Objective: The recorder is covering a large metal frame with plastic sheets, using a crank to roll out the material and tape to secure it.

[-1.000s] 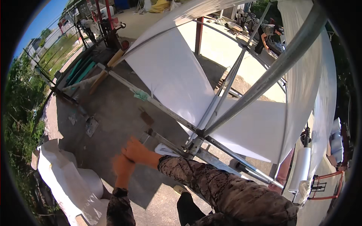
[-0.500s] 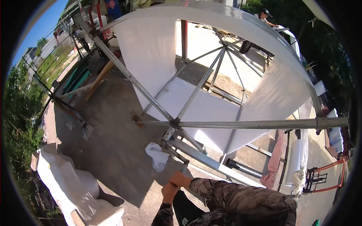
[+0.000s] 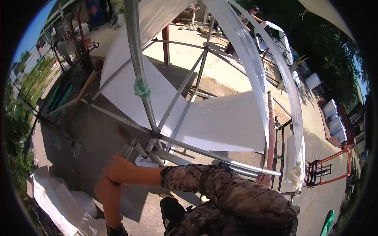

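Observation:
My hands are close together at the lower left, blurred. My right hand (image 3: pixel 120 168) reaches in from the right and overlaps my left hand (image 3: pixel 104 186), which comes up from below. Both look closed round a short grey metal bar (image 3: pixel 126 150) that sticks out above them; most of it and my fingers are hidden. Beside it, metal tubes meet at the hub (image 3: pixel 156 135) of a large spoked frame. A thick upright tube (image 3: pixel 136 47) with green wrapping (image 3: pixel 142 87) rises from the hub. White plastic sheeting (image 3: pixel 226 124) is stretched round the frame.
White sheet-covered rolls (image 3: pixel 59 204) lie at the lower left. A pink cloth-wrapped pole (image 3: pixel 270 137) stands right of the sheeting, with an orange hand cart (image 3: pixel 330 167) beyond. White buckets (image 3: pixel 334 120) stand far right. Another person (image 3: pixel 252 13) is at the back.
My hands have moved left and slightly up with the bar. The spoked frame has turned; its sheeting has shifted, and the green-wrapped tube has come into view.

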